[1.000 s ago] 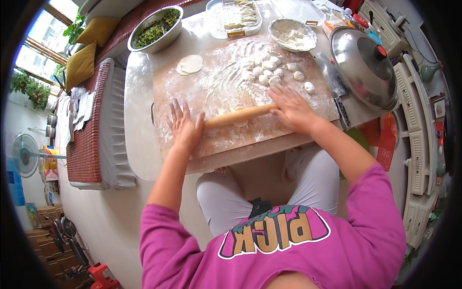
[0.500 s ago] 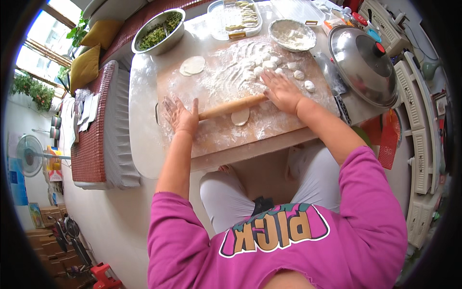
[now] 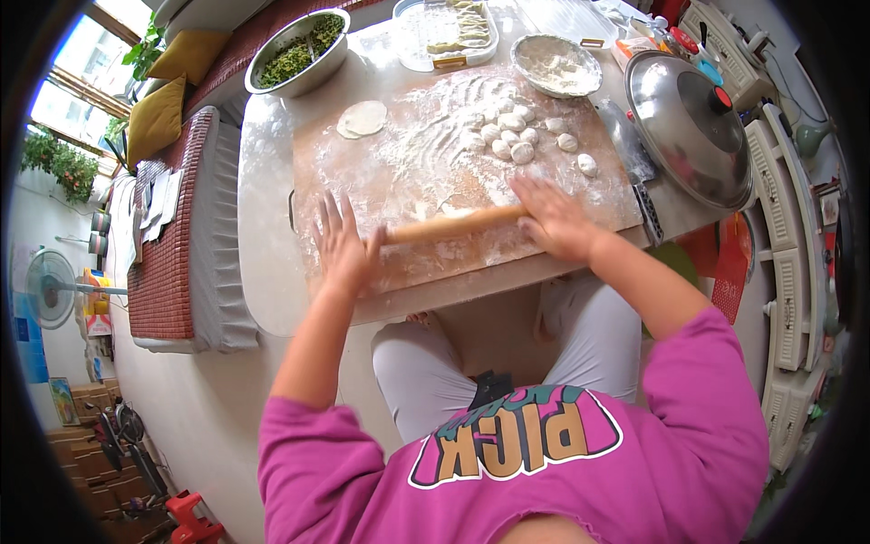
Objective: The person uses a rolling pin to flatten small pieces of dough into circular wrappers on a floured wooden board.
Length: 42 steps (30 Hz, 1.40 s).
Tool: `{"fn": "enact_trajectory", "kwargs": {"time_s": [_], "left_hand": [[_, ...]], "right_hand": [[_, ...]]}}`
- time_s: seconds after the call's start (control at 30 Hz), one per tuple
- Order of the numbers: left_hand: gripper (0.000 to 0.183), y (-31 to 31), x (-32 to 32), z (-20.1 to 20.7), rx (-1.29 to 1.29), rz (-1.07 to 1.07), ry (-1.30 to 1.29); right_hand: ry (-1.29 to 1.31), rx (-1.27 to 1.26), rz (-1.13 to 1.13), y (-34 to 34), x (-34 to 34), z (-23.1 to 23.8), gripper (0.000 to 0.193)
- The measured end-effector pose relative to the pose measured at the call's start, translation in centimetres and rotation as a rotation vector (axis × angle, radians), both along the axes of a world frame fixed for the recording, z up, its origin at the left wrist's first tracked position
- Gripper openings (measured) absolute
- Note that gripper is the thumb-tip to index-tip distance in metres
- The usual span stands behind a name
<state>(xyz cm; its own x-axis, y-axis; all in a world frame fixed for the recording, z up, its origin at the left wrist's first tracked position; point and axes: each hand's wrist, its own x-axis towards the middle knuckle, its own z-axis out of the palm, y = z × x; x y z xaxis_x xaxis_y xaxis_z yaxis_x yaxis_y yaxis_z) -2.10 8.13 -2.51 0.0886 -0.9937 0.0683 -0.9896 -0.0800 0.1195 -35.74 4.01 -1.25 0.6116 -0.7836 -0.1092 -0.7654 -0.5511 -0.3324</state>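
Observation:
A wooden rolling pin lies crosswise near the front of a floured board. My left hand presses at its left end, fingers stretched out and spread. At the other end my right hand lies flat on the pin, fingers extended. No dough round shows by the pin; anything underneath is hidden. Thin dough wrappers rest at the board's far left. Several small floured dough pieces are grouped beyond my right hand, amid scattered flour.
Along the back stand a metal bowl of chopped green filling, a plastic box with dumplings and a bowl of flour. To the right are a cleaver with a dark patterned handle and a large domed lid.
Both hands and the rolling pin have come nearer to me. The dough round that showed in front of the pin is now out of sight.

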Motion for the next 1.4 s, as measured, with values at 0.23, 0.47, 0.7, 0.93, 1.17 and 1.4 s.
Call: {"fn": "enact_trajectory", "kwargs": {"time_s": [0.23, 0.47, 0.7, 0.93, 1.17, 1.4], "left_hand": [[0.078, -3.5, 0.4, 0.9, 0.017, 0.177, 0.108], [0.078, 3.7, 0.2, -0.7, -0.015, -0.131, 0.027], [0.067, -2.1, -1.9, 1.2, 0.104, 0.201, 0.037], [0.073, 3.1, -7.2, 0.2, 0.002, -0.524, -0.061], [0.065, 4.5, -7.4, -0.5, 0.012, -0.572, 0.028], [0.049, 3.3, -8.8, 0.2, -0.377, -0.41, 0.251]], "right_hand": [[-0.022, -0.143, -0.064, -4.4, 2.5, 0.5, 0.057], [-0.011, -0.045, 0.009, 2.7, -0.8, -0.4, 0.061], [0.058, -0.185, -0.106, -2.8, 2.4, -0.2, 0.065], [-0.231, -0.117, -0.07, -0.3, 1.8, -1.2, 0.049], [-0.362, -0.03, -0.188, -0.3, 1.8, -0.5, 0.027], [-0.386, 0.058, -0.229, 0.2, 2.0, 0.8, 0.026]]}}
